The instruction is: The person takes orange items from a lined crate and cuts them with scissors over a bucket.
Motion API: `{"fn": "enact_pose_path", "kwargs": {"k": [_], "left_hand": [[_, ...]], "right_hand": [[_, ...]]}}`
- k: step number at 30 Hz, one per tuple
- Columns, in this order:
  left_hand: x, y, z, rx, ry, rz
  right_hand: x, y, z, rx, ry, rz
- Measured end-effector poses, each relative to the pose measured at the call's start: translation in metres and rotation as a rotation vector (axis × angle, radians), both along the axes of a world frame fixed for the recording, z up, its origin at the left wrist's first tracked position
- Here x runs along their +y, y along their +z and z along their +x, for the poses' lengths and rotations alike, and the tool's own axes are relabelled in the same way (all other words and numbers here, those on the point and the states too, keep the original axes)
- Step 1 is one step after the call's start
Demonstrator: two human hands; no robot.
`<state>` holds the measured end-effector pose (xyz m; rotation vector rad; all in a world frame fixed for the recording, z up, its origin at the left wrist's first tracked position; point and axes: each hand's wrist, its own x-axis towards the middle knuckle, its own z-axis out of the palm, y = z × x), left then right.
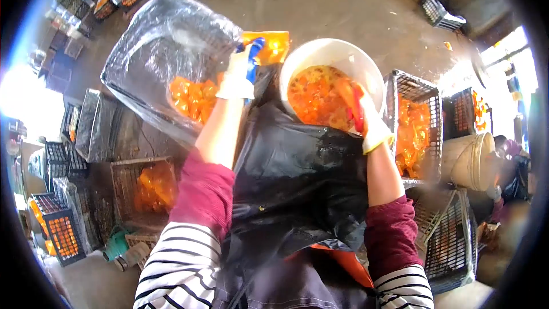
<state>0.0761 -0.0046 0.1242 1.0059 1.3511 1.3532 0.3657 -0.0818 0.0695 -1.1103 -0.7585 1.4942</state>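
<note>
Orange pieces (311, 94) lie in liquid inside the white bucket (343, 51). An orange bag (274, 47) is held in the left hand's (242, 72) fingers; whether the right hand's (369, 119) fingers, inside the bucket, are closed cannot be told. Pieces are best drained there.

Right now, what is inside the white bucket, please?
The white bucket holds a wet orange mixture with pieces in it. The right hand hides part of the mixture; the bucket's bottom, covered by these contents, cannot be seen.

Workshop with bare floor (257, 6), crates (449, 240), buckets (366, 68)
</note>
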Motion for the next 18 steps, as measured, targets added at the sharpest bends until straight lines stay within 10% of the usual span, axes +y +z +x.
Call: {"fn": "enact_pose_path", "kwargs": {"k": [5,6,9,12,18], "left_hand": [[-0.042,0.052,0.077,-0.064,-0.194,0.04],[-0.019,0.001,0.082,-0.456,-0.265,0.013],[-0.004,-0.058,0.088,-0.082,-0.165,-0.105],[-0.027,-0.013,0.092,0.1,-0.169,-0.147],[-0.022,-0.024,0.094,0.167,-0.141,0.006]], "right_hand": [[-0.018,0.02,-0.002,-0.224,0.062,-0.05],[-0.017,0.007,0.005,-0.224,0.064,-0.012],[-0.015,-0.017,0.01,-0.025,0.132,0.005],[-0.026,0.022,0.0,0.063,0.209,-0.04],[-0.026,0.022,0.003,-0.804,0.361,-0.054]]}}
